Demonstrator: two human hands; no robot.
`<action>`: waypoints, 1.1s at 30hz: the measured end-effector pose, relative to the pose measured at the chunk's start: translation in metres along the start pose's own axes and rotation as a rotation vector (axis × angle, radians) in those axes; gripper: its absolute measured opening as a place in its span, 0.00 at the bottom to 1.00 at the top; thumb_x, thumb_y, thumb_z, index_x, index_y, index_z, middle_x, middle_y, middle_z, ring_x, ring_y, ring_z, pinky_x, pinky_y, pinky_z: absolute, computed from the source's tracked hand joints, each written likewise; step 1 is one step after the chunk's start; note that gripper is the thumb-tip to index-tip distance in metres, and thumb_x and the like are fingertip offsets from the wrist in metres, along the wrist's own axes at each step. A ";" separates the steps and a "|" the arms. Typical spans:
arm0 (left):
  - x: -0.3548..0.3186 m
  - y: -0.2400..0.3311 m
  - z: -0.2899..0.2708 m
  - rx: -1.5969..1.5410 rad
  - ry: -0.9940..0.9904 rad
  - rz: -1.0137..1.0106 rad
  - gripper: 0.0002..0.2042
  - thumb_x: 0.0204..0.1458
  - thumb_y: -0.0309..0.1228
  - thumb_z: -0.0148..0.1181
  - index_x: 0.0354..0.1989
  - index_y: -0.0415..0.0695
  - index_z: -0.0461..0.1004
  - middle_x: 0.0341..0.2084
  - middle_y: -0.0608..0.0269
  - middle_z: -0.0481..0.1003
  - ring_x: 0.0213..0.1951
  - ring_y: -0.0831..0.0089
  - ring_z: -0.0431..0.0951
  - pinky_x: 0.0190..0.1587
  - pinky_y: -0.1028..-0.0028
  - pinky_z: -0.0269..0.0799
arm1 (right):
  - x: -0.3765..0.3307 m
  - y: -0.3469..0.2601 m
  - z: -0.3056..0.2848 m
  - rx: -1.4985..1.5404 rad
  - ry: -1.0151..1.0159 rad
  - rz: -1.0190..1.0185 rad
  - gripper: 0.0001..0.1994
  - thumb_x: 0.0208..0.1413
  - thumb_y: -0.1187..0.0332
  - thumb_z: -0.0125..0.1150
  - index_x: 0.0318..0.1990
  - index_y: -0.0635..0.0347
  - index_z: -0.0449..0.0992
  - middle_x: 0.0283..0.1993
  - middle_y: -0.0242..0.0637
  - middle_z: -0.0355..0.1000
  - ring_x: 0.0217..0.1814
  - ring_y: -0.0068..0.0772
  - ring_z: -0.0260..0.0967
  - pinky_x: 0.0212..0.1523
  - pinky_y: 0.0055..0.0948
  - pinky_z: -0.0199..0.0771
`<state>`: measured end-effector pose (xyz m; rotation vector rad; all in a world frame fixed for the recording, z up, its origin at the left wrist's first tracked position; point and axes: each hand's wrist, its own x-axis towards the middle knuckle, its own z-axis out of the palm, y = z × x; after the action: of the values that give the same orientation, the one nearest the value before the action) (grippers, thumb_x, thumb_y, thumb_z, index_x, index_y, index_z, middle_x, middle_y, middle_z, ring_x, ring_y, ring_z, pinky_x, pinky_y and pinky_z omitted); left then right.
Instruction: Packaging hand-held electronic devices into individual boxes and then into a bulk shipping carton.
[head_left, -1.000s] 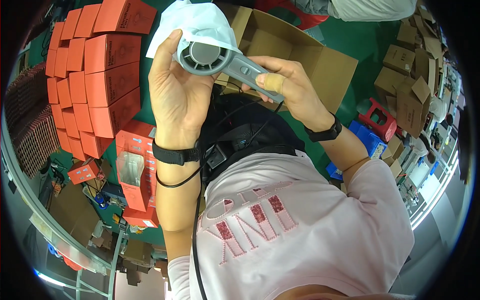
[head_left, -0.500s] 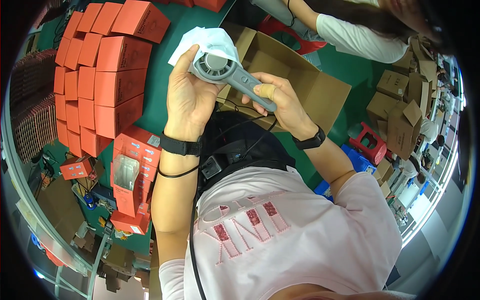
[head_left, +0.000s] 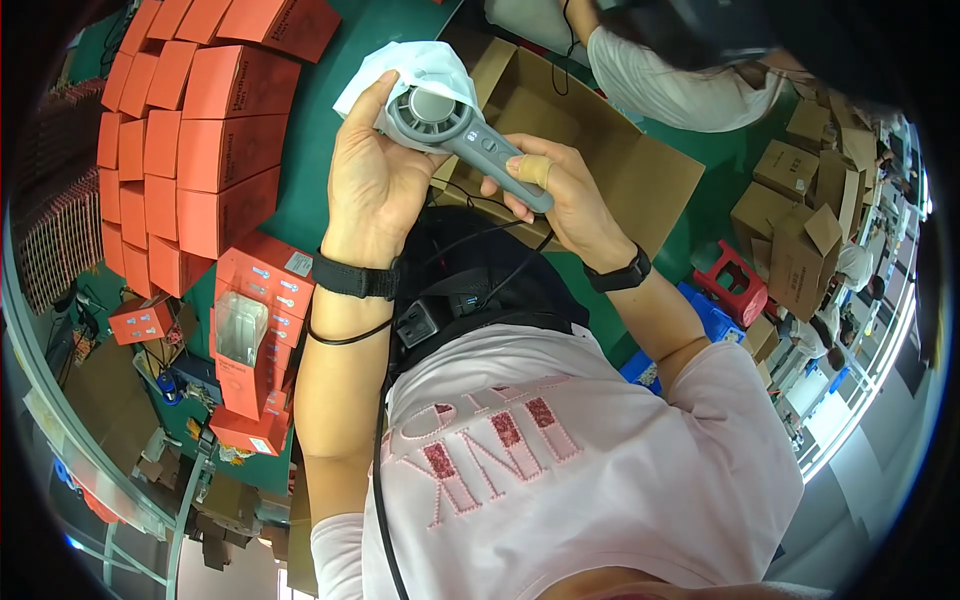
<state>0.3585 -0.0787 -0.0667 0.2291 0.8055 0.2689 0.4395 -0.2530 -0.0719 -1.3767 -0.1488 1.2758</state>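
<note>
A grey handheld fan is held between my two hands, tilted with its round head up and to the left. Behind and around that head lies a thin white cloth-like wrap. My left hand is closed round the wrap and the fan's head, thumb at its left edge. My right hand grips the lower end of the handle, its bandaged thumb on top. Below the fan, an open cardboard box is partly hidden by my right hand.
Stacked orange boxes stand at the left, with a clear plastic tray on the nearer ones. Another person's sleeve is at the far side. A red stool, blue bins and cardboard cartons are at the right.
More of the fan's head shows now, as the white wrap has shifted back from it. The other person has leaned further in. The whole view has shifted slightly.
</note>
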 end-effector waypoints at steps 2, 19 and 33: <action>0.001 0.000 -0.003 0.003 -0.003 0.002 0.21 0.57 0.35 0.58 0.56 0.40 0.64 0.51 0.53 0.71 0.54 0.58 0.73 0.56 0.51 0.68 | 0.000 0.001 0.000 0.006 -0.006 0.016 0.23 0.58 0.64 0.50 0.55 0.74 0.69 0.34 0.43 0.74 0.23 0.19 0.62 0.24 0.19 0.62; 0.006 0.001 -0.018 0.113 0.020 0.062 0.17 0.57 0.33 0.59 0.53 0.43 0.68 0.47 0.61 0.74 0.49 0.67 0.76 0.51 0.60 0.70 | 0.006 0.007 0.007 -0.105 0.032 -0.011 0.21 0.59 0.66 0.49 0.56 0.71 0.70 0.34 0.39 0.74 0.24 0.17 0.61 0.24 0.18 0.61; 0.008 -0.007 -0.017 0.279 0.004 0.233 0.20 0.52 0.24 0.64 0.52 0.43 0.66 0.45 0.61 0.75 0.46 0.71 0.77 0.47 0.70 0.73 | 0.011 0.002 0.018 -0.504 0.292 -0.374 0.39 0.52 0.75 0.64 0.70 0.64 0.49 0.39 0.36 0.73 0.39 0.21 0.69 0.41 0.20 0.68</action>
<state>0.3524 -0.0813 -0.0857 0.5875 0.8203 0.3761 0.4296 -0.2346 -0.0744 -1.8438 -0.5272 0.7368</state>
